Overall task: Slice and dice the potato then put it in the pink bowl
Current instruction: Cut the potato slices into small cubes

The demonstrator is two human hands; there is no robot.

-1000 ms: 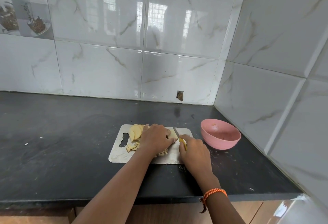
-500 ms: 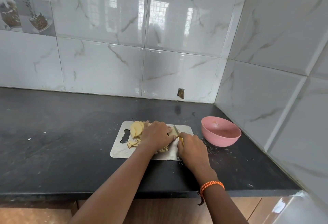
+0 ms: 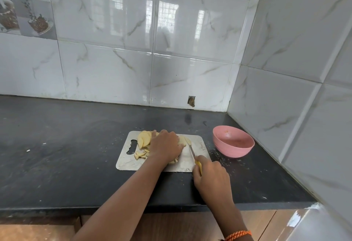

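Observation:
A metal cutting board [image 3: 129,161] lies on the black counter. Pale yellow potato slices [image 3: 143,138] are piled at its far left, with small diced pieces [image 3: 141,154] below them. My left hand [image 3: 166,146] lies over the potato in the middle of the board, fingers curled down on it. My right hand [image 3: 211,178] grips the yellow handle of a knife [image 3: 192,151] at the board's near right corner. The blade points away toward the potato, just right of my left fingers. The pink bowl [image 3: 233,143] stands right of the board, holding only faint specks.
The black counter [image 3: 66,145] runs left from the board; its front edge lies just below my forearms. Tiled walls meet in a corner behind and right of the bowl. Small crumbs are scattered between board and bowl.
My right hand has drawn the knife back toward me, from beside the left fingers to the board's near right corner. My left hand stays on the potato.

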